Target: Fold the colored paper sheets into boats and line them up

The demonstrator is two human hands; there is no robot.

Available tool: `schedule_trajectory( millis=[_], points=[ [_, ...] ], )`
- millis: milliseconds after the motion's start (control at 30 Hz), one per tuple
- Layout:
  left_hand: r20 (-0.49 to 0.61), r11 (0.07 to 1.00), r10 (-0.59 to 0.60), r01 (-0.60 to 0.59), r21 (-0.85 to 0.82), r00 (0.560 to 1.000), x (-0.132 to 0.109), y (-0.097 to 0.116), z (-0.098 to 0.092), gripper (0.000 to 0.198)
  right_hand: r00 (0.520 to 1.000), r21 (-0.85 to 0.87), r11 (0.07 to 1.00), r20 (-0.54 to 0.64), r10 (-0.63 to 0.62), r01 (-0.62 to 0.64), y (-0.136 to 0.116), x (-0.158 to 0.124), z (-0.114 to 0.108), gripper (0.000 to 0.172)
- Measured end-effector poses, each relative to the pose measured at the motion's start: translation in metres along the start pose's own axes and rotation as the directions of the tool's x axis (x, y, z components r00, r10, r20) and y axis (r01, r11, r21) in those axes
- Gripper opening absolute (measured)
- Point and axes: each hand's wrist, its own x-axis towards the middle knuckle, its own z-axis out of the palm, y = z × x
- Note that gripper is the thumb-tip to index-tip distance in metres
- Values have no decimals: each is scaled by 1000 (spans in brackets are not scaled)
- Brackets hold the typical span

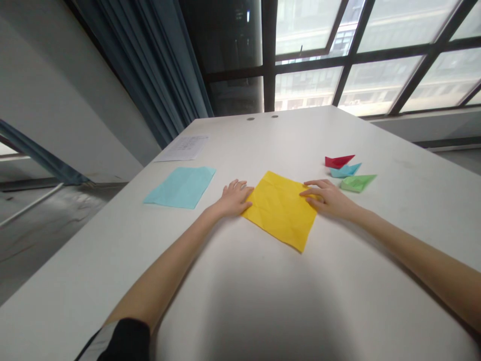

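A creased sheet of yellow paper point(281, 210) lies unfolded on the white table, one corner pointing toward me. My left hand point(235, 198) rests flat at its left edge, fingers spread and thumb touching the paper. At the right edge my right hand point(325, 198) lies with its fingers stretched over the paper, apart from one another. Neither hand grips anything. Just beyond my right hand stand three folded paper boats: a red boat point(339, 161), a light blue boat point(344, 171) and a green boat point(357, 183).
On the left lies a light blue sheet of paper point(182, 187), with a printed white sheet point(183, 149) behind it. The white table point(255, 301) narrows toward two round holes near its far edge. Blue curtains point(150, 60) and windows are beyond.
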Motion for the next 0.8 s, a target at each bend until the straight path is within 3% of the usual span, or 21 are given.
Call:
schedule_trajectory(
  millis=[167, 400, 633, 800],
  points=[
    [-58, 996, -84, 85, 27, 995, 5, -7, 6, 49, 997, 1, 1000, 82, 8, -8, 5, 0, 6, 30],
    [-123, 998, -46, 40, -49, 991, 8, -6, 5, 58, 996, -18, 999, 84, 40, -39, 3, 1, 4, 33],
    [-154, 937, -92, 33, -349, 984, 8, -7, 0, 35, 990, -134, 980, -28, 141, -144, 16, -3, 19, 46],
    [-137, 855, -142, 51, -516, 980, 12, -15, 8, 22, 983, -60, 981, -17, 185, -186, 19, -3, 20, 41]
  ],
)
